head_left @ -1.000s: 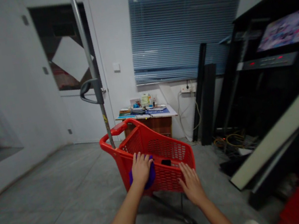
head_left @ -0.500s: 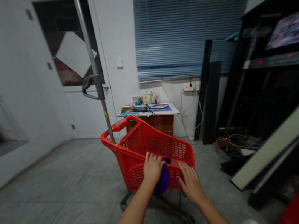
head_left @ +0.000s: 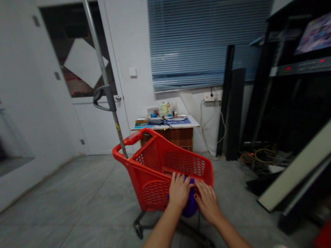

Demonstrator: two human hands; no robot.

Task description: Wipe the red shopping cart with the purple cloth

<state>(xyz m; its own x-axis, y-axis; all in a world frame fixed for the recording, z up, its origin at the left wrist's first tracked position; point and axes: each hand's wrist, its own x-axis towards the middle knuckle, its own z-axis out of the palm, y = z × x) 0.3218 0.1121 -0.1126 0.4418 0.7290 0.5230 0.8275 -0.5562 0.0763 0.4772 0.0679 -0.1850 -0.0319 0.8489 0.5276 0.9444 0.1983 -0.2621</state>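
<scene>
1. My left hand [head_left: 179, 190] rests on the near rim of the red plastic shopping cart [head_left: 188, 166], fingers spread; I cannot tell whether it is gripping.
2. My right hand [head_left: 208, 201] lies just beside it on the same rim, fingers loosely apart and draped over the mesh; again, I cannot tell if it grips.
3. A purple soft-looking object [head_left: 191, 206] sits between and just below my hands, against the cart's near wall. Part of it is hidden, so I cannot identify it. It looks light and pliable, so I would pinch it from the exposed lower part.
4. The cart looks light, stiff and wheeled, so it could roll easily; the rim gives me a firm hold.
5. A metal pole [head_left: 100, 63] rises from the cart's far left corner, past its red handle [head_left: 132, 138].
6. Farther out, a wooden desk [head_left: 168, 142] stands ahead, with black panels [head_left: 228, 100] leaning to the right.
</scene>
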